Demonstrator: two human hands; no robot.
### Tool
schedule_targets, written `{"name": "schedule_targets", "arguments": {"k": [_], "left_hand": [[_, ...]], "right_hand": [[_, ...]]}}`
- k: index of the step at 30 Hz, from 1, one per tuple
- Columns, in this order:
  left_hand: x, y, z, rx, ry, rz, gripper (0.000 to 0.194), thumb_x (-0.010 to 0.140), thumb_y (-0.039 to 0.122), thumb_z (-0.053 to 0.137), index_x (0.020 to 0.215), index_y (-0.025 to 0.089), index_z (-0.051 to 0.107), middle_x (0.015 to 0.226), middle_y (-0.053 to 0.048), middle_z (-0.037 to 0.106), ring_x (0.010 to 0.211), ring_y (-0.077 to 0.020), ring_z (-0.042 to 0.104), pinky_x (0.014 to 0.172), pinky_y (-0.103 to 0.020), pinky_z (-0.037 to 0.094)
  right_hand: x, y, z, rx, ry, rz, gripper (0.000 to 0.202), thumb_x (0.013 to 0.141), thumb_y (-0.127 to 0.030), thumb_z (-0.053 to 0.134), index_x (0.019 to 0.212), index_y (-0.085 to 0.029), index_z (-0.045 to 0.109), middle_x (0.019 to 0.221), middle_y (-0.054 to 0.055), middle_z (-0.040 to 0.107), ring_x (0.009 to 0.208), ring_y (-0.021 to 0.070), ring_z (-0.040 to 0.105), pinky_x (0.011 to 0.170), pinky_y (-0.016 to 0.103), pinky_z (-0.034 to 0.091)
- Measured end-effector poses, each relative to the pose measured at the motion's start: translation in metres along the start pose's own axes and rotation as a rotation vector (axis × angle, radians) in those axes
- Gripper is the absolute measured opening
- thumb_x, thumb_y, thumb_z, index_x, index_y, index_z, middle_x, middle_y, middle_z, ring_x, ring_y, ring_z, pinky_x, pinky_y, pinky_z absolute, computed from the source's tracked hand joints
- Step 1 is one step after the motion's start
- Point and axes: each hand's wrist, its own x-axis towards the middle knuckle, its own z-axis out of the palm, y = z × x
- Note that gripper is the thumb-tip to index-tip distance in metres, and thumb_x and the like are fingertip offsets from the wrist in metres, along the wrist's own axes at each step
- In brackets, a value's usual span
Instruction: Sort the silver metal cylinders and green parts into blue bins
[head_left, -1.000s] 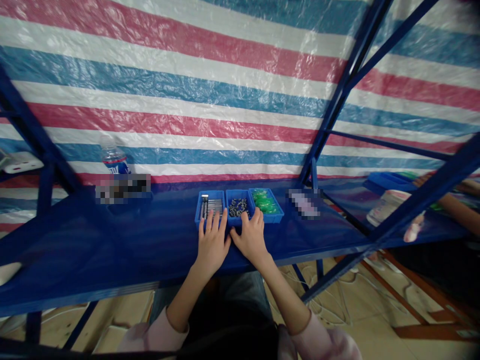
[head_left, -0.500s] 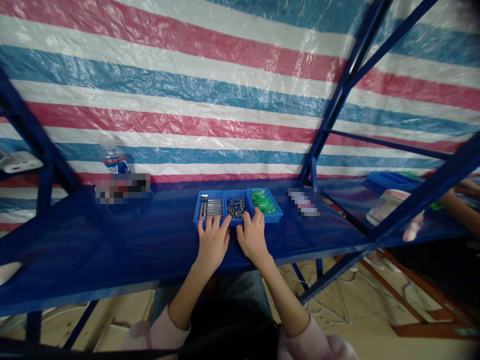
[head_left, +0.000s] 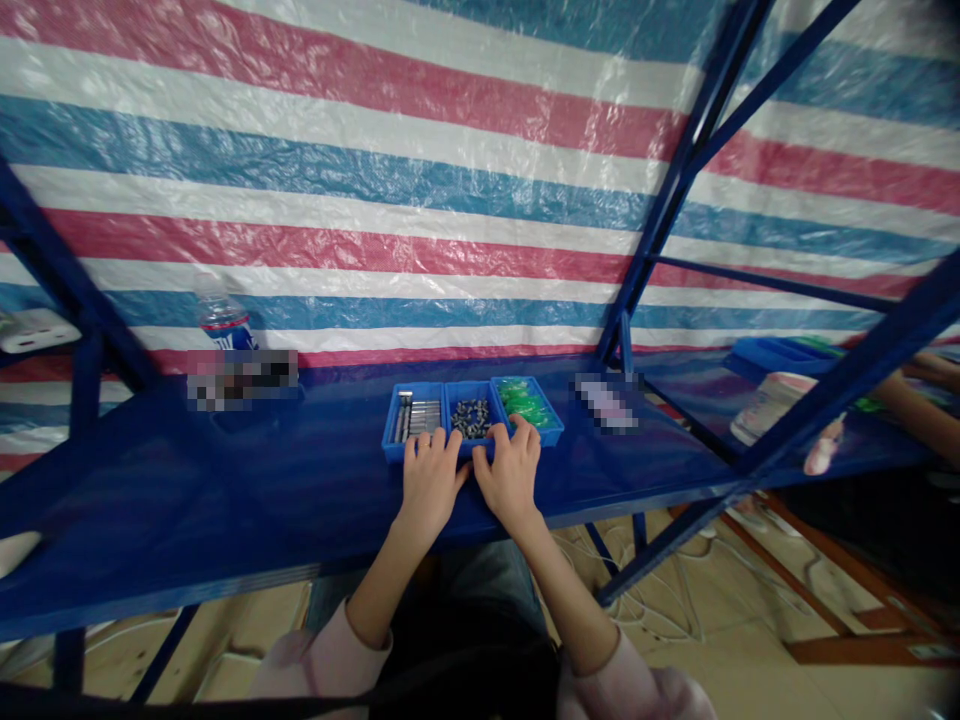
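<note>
- Two bare hands are nearest, both just in front of the middle tray [head_left: 471,387].
- The left hand [head_left: 431,490] has its fingers bent at the near rim of the left tray [head_left: 393,452], thumb out toward the middle tray; whether it grips, I cannot tell.
- The right hand [head_left: 510,475] curls its fingers at the near edges of the middle tray and right tray [head_left: 551,437]; I cannot tell whether it pinches them.
- The middle tray, blue, sits on the blue table [head_left: 300,500] and contains small dark and silvery parts [head_left: 471,418].
- Just left of it, the left tray contains metal rods [head_left: 424,413]; just right, the right tray contains green pieces [head_left: 525,402].
- Well right of the middle tray are a pale tub [head_left: 772,405] and another person's arm [head_left: 919,415], partly behind a blue bar [head_left: 795,420].
- Well left of it and farther back stands a bottle [head_left: 229,322].
- Behind the middle tray hangs a striped sheet [head_left: 375,180] in red, white and blue.
</note>
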Motion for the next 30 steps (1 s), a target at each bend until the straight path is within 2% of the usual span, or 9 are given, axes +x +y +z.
{"name": "schedule_targets", "arguments": {"k": [4,10,21,30], "left_hand": [[0.002,0.002,0.0,0.009,0.008,-0.014,0.028,0.087,0.033,0.057,0.111,0.019,0.057,0.1,-0.009,0.059,0.095,-0.0285,0.052,0.089,-0.044,0.041],[0.003,0.004,0.004,0.034,0.026,-0.033,0.024,0.088,0.028,0.055,0.109,0.019,0.057,0.099,-0.008,0.058,0.094,-0.0282,0.052,0.089,-0.045,0.041],[0.01,0.004,0.008,0.018,0.03,-0.048,0.02,0.089,0.025,0.053,0.107,0.019,0.058,0.098,-0.009,0.058,0.096,-0.028,0.053,0.088,-0.046,0.041],[0.009,0.003,0.007,0.006,0.036,-0.038,0.019,0.089,0.024,0.052,0.107,0.018,0.057,0.098,-0.009,0.058,0.096,-0.0284,0.053,0.089,-0.046,0.04]], "right_hand": [[-0.001,-0.001,-0.003,-0.055,0.005,0.109,0.018,0.079,-0.026,0.056,0.094,-0.018,0.059,0.113,0.015,0.051,0.101,0.0319,0.049,0.084,0.044,0.041],[0.001,0.002,0.0,0.025,-0.157,0.086,0.015,0.087,-0.026,0.045,0.096,-0.017,0.054,0.109,0.012,0.046,0.078,0.0202,0.057,0.065,0.03,0.045],[0.018,0.016,0.012,0.151,-0.197,-0.028,0.013,0.083,-0.011,0.04,0.09,-0.016,0.049,0.098,0.009,0.042,0.08,0.0206,0.053,0.077,0.035,0.046],[0.016,0.015,0.005,0.065,-0.203,0.031,0.012,0.085,-0.02,0.045,0.093,-0.017,0.053,0.101,0.007,0.044,0.066,0.0151,0.054,0.06,0.027,0.042]]}}
